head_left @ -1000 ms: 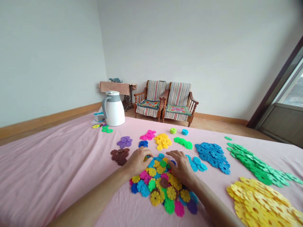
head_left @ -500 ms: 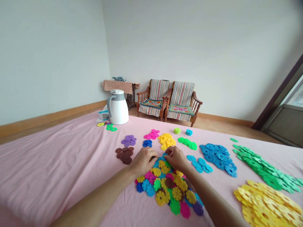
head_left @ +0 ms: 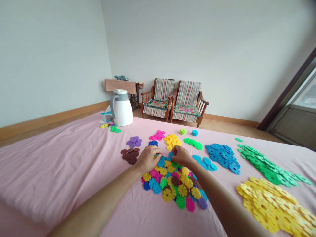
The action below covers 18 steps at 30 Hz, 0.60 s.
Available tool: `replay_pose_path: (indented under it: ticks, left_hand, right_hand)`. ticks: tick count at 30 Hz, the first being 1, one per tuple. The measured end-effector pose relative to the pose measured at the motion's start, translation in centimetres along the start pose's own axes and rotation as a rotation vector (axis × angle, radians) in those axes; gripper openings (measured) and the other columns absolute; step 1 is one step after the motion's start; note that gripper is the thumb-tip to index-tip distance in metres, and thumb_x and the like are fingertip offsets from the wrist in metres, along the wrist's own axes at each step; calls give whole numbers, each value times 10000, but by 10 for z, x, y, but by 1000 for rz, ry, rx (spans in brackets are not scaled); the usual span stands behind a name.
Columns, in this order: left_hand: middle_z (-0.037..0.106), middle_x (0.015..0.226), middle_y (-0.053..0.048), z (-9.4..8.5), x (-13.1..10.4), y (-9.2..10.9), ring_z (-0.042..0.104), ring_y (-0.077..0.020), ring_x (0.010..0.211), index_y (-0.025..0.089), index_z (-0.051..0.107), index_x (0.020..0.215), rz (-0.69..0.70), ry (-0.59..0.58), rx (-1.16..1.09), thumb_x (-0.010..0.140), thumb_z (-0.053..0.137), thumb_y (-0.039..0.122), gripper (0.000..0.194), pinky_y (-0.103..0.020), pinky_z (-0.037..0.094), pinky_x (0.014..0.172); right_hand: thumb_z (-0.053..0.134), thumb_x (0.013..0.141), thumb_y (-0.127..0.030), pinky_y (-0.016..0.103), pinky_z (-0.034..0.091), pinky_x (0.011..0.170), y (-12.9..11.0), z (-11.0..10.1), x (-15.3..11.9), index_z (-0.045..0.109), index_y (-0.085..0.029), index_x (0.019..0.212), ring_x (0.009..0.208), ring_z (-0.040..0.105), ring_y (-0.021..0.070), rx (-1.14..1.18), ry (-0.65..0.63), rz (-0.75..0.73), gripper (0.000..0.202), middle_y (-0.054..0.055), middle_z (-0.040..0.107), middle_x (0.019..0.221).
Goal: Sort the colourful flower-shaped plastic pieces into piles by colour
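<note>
A mixed heap of coloured plastic snowflake discs (head_left: 174, 187) lies on the pink cloth (head_left: 61, 171) in front of me. My left hand (head_left: 147, 158) rests at the heap's far left edge, fingers curled over a greenish disc. My right hand (head_left: 181, 155) sits at the heap's far edge, fingertips pinched on a disc whose colour I cannot make out. The two hands are close together. Beyond them lie small sorted piles: brown (head_left: 130, 154), purple (head_left: 134, 142), dark blue (head_left: 153, 144), pink (head_left: 157, 135), yellow (head_left: 172, 141), green (head_left: 194, 143).
Larger piles lie to the right: light blue (head_left: 204, 163), blue (head_left: 222, 154), green (head_left: 266, 164), yellow (head_left: 274, 204). A white jug (head_left: 121, 108) and a tissue box (head_left: 106, 116) stand at the cloth's far edge. Two wooden armchairs (head_left: 174, 102) are by the wall.
My right hand has moved from lying flat on the heap up to its far edge and pinched together. Both hands have drawn closer. The camera view shifted slightly.
</note>
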<state>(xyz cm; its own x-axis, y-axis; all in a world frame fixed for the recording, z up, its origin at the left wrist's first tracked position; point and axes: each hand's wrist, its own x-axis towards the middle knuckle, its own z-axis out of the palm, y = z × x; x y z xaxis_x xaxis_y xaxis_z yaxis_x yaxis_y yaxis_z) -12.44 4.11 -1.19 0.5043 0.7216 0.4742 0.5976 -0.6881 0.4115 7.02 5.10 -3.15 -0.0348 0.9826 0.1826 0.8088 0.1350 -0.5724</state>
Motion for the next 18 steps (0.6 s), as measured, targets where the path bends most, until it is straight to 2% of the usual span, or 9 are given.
replay_pose_path:
  ticks: [3,6,9,15,18]
  left_hand:
    - [647,811,-33,-1,0,-2,566,-168,820,186,693,817,-11,-7,5,805,521,165,174,-267,422,755]
    - [643,808,-39,0,0,-4,565,-168,818,173,691,811,-27,7,16,801,524,167,167,-272,428,760]
    - [640,805,-41,1,0,-5,564,-166,816,166,687,802,-42,20,8,795,525,160,162,-275,429,773]
    - [636,807,-37,4,1,-7,562,-160,810,165,674,788,-39,29,-9,792,516,154,159,-270,428,772]
    - [636,809,-37,6,0,-8,563,-158,809,164,672,786,-45,50,-14,789,515,150,157,-267,429,772]
  right_hand:
    - [554,574,-100,193,351,517,-2,-1,-3,591,-164,727,599,523,105,29,47,18,170,-6,612,666]
    - [512,649,-161,195,366,528,1,-9,-13,606,-173,734,593,533,101,66,110,40,127,-13,620,660]
    - [472,712,-234,212,383,546,14,-25,-28,631,-181,766,609,555,117,72,200,94,176,-4,635,664]
    - [457,731,-278,269,422,607,45,-54,-57,670,-175,825,672,595,169,5,345,208,255,45,681,750]
    - [443,748,-265,279,442,653,39,-54,-62,670,-176,887,718,605,172,-12,356,181,280,58,689,841]
